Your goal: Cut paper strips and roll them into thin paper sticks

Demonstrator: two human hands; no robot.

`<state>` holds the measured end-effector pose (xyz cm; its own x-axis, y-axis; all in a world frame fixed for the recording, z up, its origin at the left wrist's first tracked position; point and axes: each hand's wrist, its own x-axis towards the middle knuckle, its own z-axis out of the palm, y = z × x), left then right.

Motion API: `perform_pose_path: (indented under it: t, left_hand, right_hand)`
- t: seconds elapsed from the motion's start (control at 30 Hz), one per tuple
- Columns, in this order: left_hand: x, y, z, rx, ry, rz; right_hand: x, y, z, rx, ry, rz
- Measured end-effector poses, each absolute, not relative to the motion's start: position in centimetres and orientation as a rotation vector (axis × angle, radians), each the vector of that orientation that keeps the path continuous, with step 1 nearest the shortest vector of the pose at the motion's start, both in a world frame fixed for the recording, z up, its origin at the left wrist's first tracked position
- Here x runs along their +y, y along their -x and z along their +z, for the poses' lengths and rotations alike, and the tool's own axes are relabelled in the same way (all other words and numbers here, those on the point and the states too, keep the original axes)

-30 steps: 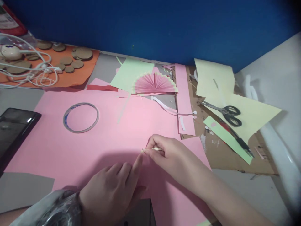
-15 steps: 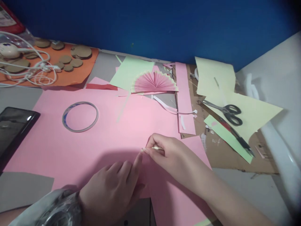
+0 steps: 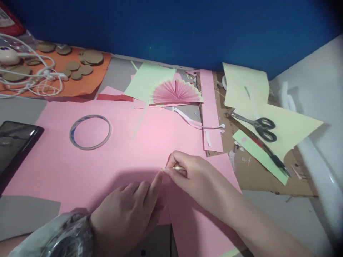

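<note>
A large pink paper sheet (image 3: 112,160) covers the middle of the desk. My left hand (image 3: 128,210) rests on its near part with the fingers curled and the forefinger stretched forward, its tip pressing the paper. My right hand (image 3: 193,175) is closed beside that fingertip, pinching a small pale strip (image 3: 178,168) against the sheet. A watch shows on my left wrist (image 3: 68,237). A ring of tape (image 3: 90,131) lies on the pink sheet, off to the left of both hands.
A pink pleated paper fan (image 3: 175,92) lies on green paper (image 3: 147,80) at the back. Scissors (image 3: 257,125) rest on yellow paper (image 3: 289,128) to the right. A phone (image 3: 13,142) lies at left; cardboard discs (image 3: 88,57) and a white cable (image 3: 34,75) sit on orange paper.
Both hands stay almost in place; my left forefinger has edged slightly towards the right hand's pinch. The view has drifted a little.
</note>
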<state>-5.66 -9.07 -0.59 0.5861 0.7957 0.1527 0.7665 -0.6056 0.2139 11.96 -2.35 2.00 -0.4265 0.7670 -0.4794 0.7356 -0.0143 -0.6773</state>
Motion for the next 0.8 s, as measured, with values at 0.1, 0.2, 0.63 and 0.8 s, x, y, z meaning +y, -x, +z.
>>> perform_pose_path:
  t: [0.1, 0.2, 0.63, 0.8]
  left_hand:
    - [-9.1, 5.7, -0.6, 1.323, -2.672, 0.355]
    - [-9.2, 5.7, -0.5, 1.324, -2.679, 0.345]
    - [-8.9, 5.8, -1.0, 1.329, -2.710, 0.304]
    - [-9.0, 5.9, -1.2, 1.328, -2.723, 0.372]
  right_hand:
    - [-2.4, -11.9, 2.0, -2.189, 1.664, 1.436]
    - [-2.3, -12.0, 2.0, -2.175, 1.655, 1.463]
    - [-2.1, -13.3, 2.3, -2.074, 1.593, 1.620]
    - [-1.9, -14.0, 3.0, -1.986, 1.532, 1.750]
